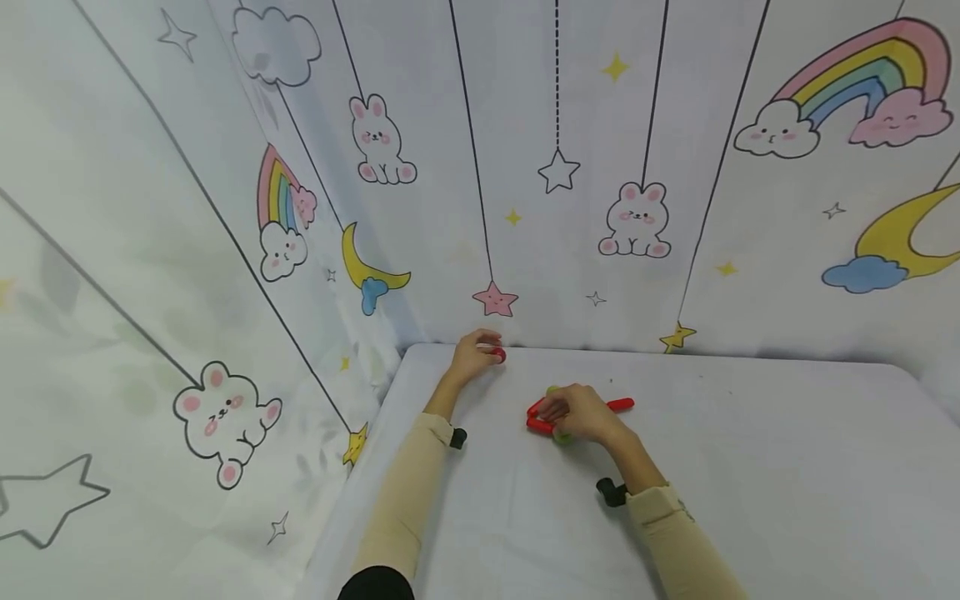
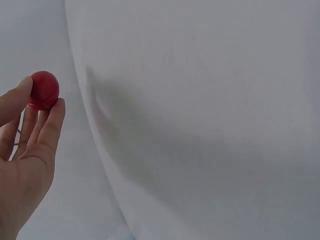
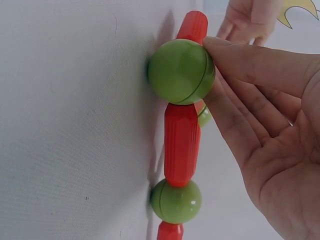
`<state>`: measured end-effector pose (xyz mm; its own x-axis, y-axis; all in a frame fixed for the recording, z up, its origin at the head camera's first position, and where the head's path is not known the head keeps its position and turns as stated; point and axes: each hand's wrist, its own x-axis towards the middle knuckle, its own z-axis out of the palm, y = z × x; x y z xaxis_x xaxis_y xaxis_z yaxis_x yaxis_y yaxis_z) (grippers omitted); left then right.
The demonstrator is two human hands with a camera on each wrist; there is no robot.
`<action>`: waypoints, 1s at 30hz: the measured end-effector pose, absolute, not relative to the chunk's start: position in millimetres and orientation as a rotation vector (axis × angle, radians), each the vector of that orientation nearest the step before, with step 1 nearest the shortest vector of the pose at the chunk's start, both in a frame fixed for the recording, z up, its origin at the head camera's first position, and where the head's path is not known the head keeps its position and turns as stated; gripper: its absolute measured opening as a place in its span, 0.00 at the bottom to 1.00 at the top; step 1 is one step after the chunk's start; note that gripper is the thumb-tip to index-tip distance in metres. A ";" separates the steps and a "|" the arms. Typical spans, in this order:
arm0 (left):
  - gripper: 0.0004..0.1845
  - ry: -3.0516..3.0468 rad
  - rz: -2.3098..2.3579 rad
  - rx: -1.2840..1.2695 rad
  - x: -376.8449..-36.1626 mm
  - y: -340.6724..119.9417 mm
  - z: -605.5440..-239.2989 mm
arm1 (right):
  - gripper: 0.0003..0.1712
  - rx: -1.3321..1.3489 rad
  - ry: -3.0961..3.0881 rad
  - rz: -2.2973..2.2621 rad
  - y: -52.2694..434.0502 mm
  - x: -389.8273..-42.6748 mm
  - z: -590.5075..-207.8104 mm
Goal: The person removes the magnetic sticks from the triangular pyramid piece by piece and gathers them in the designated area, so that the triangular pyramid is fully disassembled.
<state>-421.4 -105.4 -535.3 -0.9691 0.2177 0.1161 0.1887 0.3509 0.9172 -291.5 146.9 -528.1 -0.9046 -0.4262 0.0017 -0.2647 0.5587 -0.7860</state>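
Observation:
My left hand (image 1: 472, 357) pinches a small red ball (image 2: 44, 90) between thumb and fingertips, near the table's far left edge. Around the middle of the table, my right hand (image 1: 587, 412) pinches a green ball (image 3: 180, 72) with its thumb and forefinger. That ball is part of a piece built of red ribbed rods (image 3: 181, 145) and green balls. A second green ball (image 3: 176, 201) joins two of the rods in the right wrist view. One red rod (image 1: 621, 405) sticks out to the right, while the hand hides part of the piece.
A white cloth covers the table (image 1: 750, 467). Behind it and to the left hang white curtains (image 1: 510, 258) printed with rabbits, stars, moons and rainbows. A dark round object (image 1: 377, 583) is at the bottom, over the left sleeve.

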 end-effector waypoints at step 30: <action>0.27 2.542 1.815 0.234 -418.9 -148.7 -557.2 | 0.18 -0.641 2.692 -1.273 145.2 -280.8 -526.1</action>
<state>-418.9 -148.7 -557.2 -0.9888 0.1266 0.0788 0.1157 0.3171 0.9413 -280.8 145.2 -526.1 -0.9071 -0.4109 0.0911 -0.3312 0.5634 -0.7569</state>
